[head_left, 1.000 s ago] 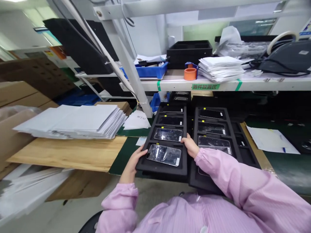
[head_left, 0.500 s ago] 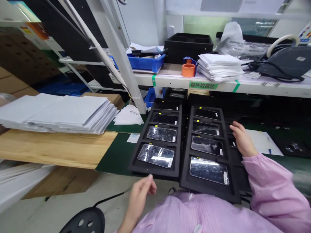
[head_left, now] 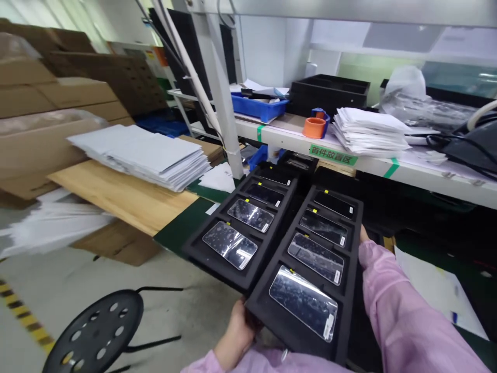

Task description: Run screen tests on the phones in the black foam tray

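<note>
A black foam tray [head_left: 259, 306] carries several phone screens [head_left: 316, 257], each in its own slot with a yellow tab and a small white label. My left hand [head_left: 239, 327] grips this tray at its near left corner, its fingers partly hidden beneath. On the far right side, my right hand [head_left: 364, 234] holds the tray's edge, mostly hidden behind it and my pink sleeve. A second black tray [head_left: 198, 249] with similar screens [head_left: 230, 245] lies just to the left, on the green bench.
White sheets [head_left: 143, 155] are piled on a wooden board [head_left: 116, 189] at left. A black stool [head_left: 95, 331] stands on the floor below. Behind the trays runs a white shelf [head_left: 289, 141] with a blue bin [head_left: 260, 108], orange tape [head_left: 313, 128] and stacked papers [head_left: 368, 132].
Both hands have moved onto the right tray, the left at its near corner and the right at its side. That tray now sits angled, and the view has turned left.
</note>
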A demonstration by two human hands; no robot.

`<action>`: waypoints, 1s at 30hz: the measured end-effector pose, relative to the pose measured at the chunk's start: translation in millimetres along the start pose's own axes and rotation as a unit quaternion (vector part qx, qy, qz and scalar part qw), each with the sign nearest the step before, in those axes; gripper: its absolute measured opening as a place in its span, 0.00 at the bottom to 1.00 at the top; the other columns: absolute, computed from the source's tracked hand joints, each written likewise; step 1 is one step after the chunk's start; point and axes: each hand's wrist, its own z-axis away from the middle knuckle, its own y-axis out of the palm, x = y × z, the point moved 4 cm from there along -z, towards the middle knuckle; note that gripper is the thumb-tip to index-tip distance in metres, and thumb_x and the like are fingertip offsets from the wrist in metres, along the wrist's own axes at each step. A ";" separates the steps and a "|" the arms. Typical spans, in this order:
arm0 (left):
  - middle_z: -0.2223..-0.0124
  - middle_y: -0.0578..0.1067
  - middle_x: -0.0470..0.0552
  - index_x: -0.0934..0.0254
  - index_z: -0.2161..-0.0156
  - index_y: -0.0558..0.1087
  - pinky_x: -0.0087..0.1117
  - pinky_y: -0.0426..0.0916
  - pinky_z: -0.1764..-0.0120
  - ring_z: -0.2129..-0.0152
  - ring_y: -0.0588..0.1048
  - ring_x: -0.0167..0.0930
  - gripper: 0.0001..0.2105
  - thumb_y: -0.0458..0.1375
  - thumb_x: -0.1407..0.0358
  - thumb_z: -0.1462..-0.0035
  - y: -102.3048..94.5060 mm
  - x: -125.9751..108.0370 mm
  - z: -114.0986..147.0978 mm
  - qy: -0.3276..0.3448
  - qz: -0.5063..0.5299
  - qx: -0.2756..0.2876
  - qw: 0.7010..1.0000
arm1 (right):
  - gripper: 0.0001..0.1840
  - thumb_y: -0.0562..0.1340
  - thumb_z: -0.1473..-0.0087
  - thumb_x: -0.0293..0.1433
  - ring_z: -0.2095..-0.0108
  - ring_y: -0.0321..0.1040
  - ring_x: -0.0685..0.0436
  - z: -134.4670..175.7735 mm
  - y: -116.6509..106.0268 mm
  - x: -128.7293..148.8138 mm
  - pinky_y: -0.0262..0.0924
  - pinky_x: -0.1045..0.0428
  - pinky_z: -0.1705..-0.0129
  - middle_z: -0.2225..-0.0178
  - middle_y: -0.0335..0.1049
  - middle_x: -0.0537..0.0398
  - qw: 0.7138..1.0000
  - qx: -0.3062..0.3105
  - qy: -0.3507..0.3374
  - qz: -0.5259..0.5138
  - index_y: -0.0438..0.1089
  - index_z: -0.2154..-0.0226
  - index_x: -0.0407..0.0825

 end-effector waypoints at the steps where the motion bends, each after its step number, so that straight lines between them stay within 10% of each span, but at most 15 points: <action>1: 0.76 0.77 0.49 0.61 0.51 0.72 0.47 0.74 0.61 0.70 0.80 0.43 0.14 0.51 0.63 0.41 1.6 3.4 2.1 0.012 0.020 -0.012 1.000 | 0.17 0.61 0.35 0.40 0.53 0.70 0.42 -6.4 0.8 1.6 0.70 0.43 0.52 0.48 0.68 0.48 1.000 -0.003 -0.004 0.002 0.69 0.48 0.49; 13: 0.48 0.78 0.54 0.58 0.42 0.69 0.40 0.72 0.54 0.53 0.77 0.40 0.22 0.52 0.50 0.36 41.0 16.6 100.2 0.114 0.043 0.073 0.990 | 0.31 0.54 0.36 0.55 0.55 0.74 0.41 -41.1 -2.2 25.8 0.69 0.45 0.50 0.58 0.77 0.48 0.997 0.053 -0.041 -0.033 0.73 0.51 0.47; 19: 0.46 0.76 0.56 0.61 0.47 0.71 0.37 0.72 0.59 0.50 0.75 0.40 0.20 0.64 0.64 0.45 39.7 18.4 108.9 0.162 -0.066 0.041 0.984 | 0.29 0.56 0.36 0.53 0.59 0.75 0.42 -42.8 -7.0 27.7 0.70 0.45 0.53 0.61 0.77 0.50 0.997 0.071 -0.013 -0.035 0.74 0.53 0.46; 30: 0.42 0.71 0.62 0.63 0.51 0.67 0.41 0.63 0.42 0.42 0.68 0.45 0.34 0.72 0.52 0.61 42.7 25.0 113.1 0.360 -0.163 0.069 0.916 | 0.25 0.55 0.33 0.50 0.61 0.73 0.45 6.4 -21.9 2.7 0.70 0.44 0.55 0.59 0.74 0.50 0.995 0.047 0.041 -0.073 0.71 0.55 0.45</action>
